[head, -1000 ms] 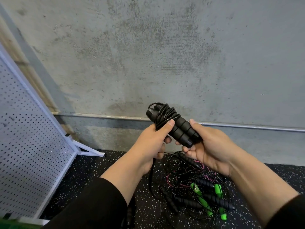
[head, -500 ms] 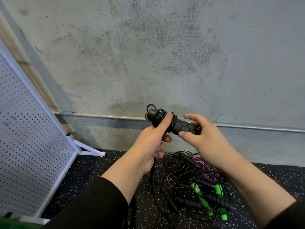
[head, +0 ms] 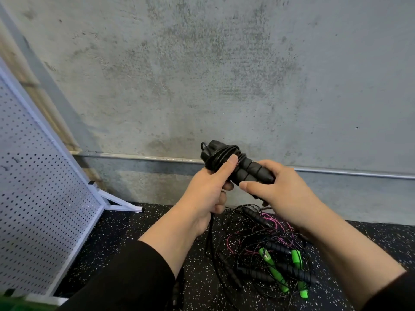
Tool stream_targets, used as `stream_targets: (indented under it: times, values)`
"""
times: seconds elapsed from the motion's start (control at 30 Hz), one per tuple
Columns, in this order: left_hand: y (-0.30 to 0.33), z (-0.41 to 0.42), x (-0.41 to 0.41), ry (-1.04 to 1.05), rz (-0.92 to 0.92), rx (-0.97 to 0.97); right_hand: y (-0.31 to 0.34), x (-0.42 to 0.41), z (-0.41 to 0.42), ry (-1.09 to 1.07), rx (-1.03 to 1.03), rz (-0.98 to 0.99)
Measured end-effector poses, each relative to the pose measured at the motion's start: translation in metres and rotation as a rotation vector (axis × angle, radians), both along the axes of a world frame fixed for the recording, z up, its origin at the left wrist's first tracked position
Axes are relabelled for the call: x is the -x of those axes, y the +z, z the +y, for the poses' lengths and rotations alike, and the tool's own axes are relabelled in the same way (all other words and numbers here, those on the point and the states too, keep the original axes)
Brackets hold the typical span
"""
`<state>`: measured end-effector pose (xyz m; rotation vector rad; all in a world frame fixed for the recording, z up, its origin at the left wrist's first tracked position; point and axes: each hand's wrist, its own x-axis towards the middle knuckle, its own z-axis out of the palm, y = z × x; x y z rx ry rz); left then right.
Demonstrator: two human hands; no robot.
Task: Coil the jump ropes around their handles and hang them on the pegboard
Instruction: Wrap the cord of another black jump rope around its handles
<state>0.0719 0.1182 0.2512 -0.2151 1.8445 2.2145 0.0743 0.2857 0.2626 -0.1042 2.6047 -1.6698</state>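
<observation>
I am holding a pair of black jump-rope handles up in front of the concrete wall, just above its metal rail. My left hand is gripping the end wound with black cord, thumb pressing along the coils. My right hand is wrapping round the bare end, thumb underneath and fingers curling over the top. Half a second ago those right fingers were spread and only the tips were touching the handles; now they are closing on them, and the bundle is sitting slightly lower and more level than a second ago. A loose strand is hanging from my left hand down to the speckled black floor.

On that floor, below my right wrist and towards the wall's foot, the pile of uncoiled ropes is lying as before: black handles, two green handles and a pink cord tangled together. The white pegboard is leaning at the floor's left edge on its white foot, and I cannot see anything hanging on it.
</observation>
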Motion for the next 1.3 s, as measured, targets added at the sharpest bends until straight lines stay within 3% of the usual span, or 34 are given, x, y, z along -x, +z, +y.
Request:
stream_targets:
  times: [0.13,0.17,0.3,0.37,0.47,0.6,0.8,0.97,1.13,1.3]
  values:
    - [-0.002,-0.003,0.002,0.020,0.024,-0.004,-0.004,0.000,-0.003,0.004,-0.148,0.062]
    - [-0.002,-0.004,0.002,0.018,0.024,-0.014,-0.003,-0.002,-0.003,0.022,-0.063,0.008]
    - [-0.004,-0.004,0.000,-0.047,0.056,-0.016,0.005,-0.006,-0.002,0.061,0.681,-0.475]
    - [-0.003,-0.003,-0.001,-0.062,0.076,0.020,0.004,-0.005,0.000,0.113,0.780,-0.579]
    - [-0.002,-0.003,0.000,-0.073,0.057,0.046,-0.003,0.001,-0.001,0.091,0.726,-0.477]
    - [-0.002,-0.004,0.001,-0.047,-0.008,0.069,-0.003,0.003,-0.003,-0.014,0.390,-0.167]
    - [-0.006,-0.002,0.000,-0.041,-0.059,-0.014,-0.004,0.000,-0.007,0.014,0.225,-0.141]
    - [-0.009,0.004,-0.001,-0.036,-0.069,-0.035,-0.006,-0.001,-0.010,0.023,-0.052,0.034]
    - [-0.007,0.005,0.000,-0.020,-0.044,-0.054,-0.006,-0.002,-0.009,0.014,-0.106,0.037]
    - [-0.008,0.004,0.001,-0.019,-0.002,-0.030,-0.004,0.000,0.000,0.095,0.112,-0.171]
